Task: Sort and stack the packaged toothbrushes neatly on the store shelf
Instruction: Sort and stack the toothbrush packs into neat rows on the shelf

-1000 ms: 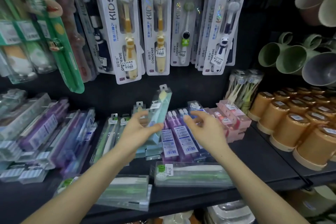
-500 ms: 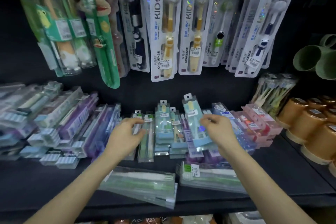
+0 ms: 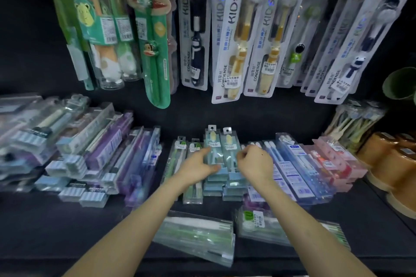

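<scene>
Two stacks of teal toothbrush packs (image 3: 213, 141) stand side by side at the middle of the black shelf (image 3: 56, 227). My left hand (image 3: 198, 170) lies on the left stack, index finger straight along the top pack, thumb at its lower end. My right hand (image 3: 255, 164) has curled fingers against the right edge of the top teal pack (image 3: 229, 149) of the right stack. Slim green packs (image 3: 180, 153) lie just left of my left hand.
Two flat green packs (image 3: 198, 238) (image 3: 272, 225) lie loose near the shelf's front edge. Purple and clear boxes (image 3: 105, 150) pile up at left; blue packs (image 3: 295, 164) and pink packs (image 3: 333, 162) sit at right. Kids' toothbrushes (image 3: 231, 40) hang above. Orange cups (image 3: 396, 164) stand far right.
The teal pack I held up in my left hand passed to my right hand and came down onto the right teal stack. My left hand moved onto the left stack. The view shifted left.
</scene>
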Motion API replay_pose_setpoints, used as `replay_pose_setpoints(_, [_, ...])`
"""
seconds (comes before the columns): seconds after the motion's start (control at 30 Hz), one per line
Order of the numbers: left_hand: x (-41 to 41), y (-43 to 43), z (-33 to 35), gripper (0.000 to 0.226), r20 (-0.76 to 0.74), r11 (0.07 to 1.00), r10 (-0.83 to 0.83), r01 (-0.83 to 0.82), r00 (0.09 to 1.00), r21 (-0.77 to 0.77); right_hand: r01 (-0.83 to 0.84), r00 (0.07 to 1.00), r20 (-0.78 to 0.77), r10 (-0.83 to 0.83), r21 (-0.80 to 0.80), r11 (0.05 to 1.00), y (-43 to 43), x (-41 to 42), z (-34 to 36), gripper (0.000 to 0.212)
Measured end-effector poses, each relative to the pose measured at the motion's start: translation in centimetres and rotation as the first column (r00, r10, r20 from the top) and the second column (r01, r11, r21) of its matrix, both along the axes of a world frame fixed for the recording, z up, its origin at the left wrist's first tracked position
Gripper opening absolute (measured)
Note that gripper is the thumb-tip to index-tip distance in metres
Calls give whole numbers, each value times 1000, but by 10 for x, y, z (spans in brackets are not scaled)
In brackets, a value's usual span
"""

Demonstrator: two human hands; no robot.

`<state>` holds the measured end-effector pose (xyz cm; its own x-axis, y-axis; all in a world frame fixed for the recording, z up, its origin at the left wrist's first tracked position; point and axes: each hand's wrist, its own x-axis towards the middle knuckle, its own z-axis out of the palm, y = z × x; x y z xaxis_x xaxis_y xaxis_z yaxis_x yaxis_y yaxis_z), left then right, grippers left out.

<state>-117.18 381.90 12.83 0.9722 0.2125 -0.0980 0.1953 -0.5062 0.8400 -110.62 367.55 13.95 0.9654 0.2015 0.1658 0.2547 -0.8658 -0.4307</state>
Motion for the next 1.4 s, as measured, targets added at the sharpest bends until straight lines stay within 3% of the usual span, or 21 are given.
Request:
replay_pose_setpoints(0.13, [-8,6,3,68,20,999,-2,1,1000,33,10,982,180,55,-341,940,1,-7,7,24])
replay_pose_setpoints(0.17, [-14,11,4,64,55,994,18,-24,998,109,25,960,270,74,-348,937,4,-12,11,21])
replay_pose_setpoints(0.23, [-31,30,6,51,183,927,117,-174,976,333,-51,911,394,125,-193,980,16,-30,17,18])
replay_pose_setpoints(0.3, [-53,56,7,38,312,778,223,-362,923,513,-245,934,277,226,37,969,39,-50,20,21])
replay_pose_setpoints(0.37, [-77,83,7,27,393,671,262,-460,881,582,-341,935,-17,353,221,914,69,-65,17,28])
replay_pose_setpoints(0.47, [-108,108,2,22,420,641,220,-455,881,619,-392,865,-214,453,275,878,121,-73,4,47])
replay_pose_setpoints(0.7, [-127,123,-13,30,332,645,130,-334,934,688,-352,851,-322,415,237,906,179,-71,-22,70])
replay_pose_setpoints(0.8, [-128,125,-15,38,318,640,113,-314,941,701,-320,833,-353,427,322,891,181,-70,-19,64])
replay_pose_setpoints(0.97, [-127,126,-15,30,313,632,146,-332,938,700,-204,851,-342,399,485,850,159,-67,-12,38])
replay_pose_setpoints(1.17, [-124,111,-17,46,210,474,195,-279,958,835,-121,854,-343,392,601,790,99,-68,-3,58])
replay_pose_setpoints(1.4, [-107,105,-11,37,192,434,224,-274,955,858,-69,824,-381,420,668,741,45,-79,11,55])
